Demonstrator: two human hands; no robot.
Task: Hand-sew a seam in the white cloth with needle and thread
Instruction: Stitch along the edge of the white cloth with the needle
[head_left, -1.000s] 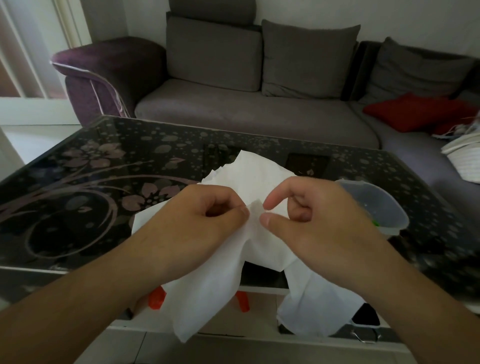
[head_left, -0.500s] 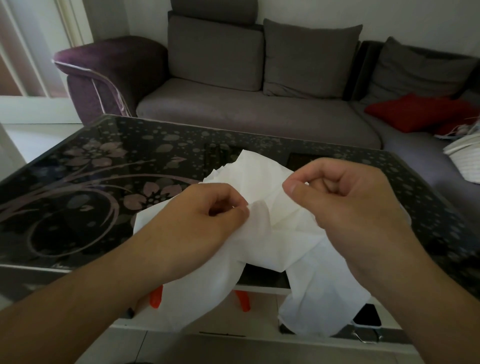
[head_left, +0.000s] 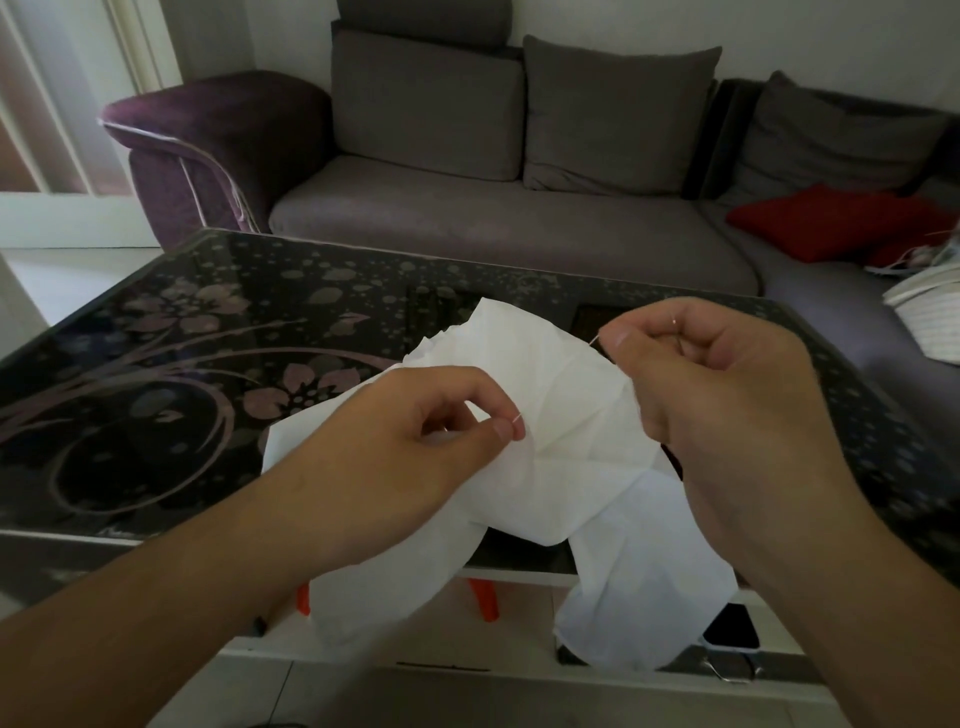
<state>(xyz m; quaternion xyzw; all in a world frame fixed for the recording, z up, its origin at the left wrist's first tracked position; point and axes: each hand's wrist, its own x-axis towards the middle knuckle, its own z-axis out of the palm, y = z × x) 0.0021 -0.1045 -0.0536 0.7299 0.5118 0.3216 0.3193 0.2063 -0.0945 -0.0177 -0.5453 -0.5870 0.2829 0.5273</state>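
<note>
White cloth (head_left: 550, 415) drapes over the near edge of the glass table (head_left: 156, 364), between both hands. Left hand (head_left: 415, 436) pinches a fold of it between thumb and forefinger. Right hand (head_left: 717, 384), raised beside the cloth, pinches the needle (head_left: 595, 340), fingers curled.

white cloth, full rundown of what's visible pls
The white cloth is a thin, creased, matte sheet, possibly non-woven. It is bunched over the near edge of the dark floral glass table; two flaps hang below that edge. The left hand pinches a fold near the middle, where a short thin glint, perhaps thread, shows at the grip. The right hand is raised at the cloth's upper right edge, pinching the needle; whether it touches the cloth cannot be told. No stitches are discernible.
</note>
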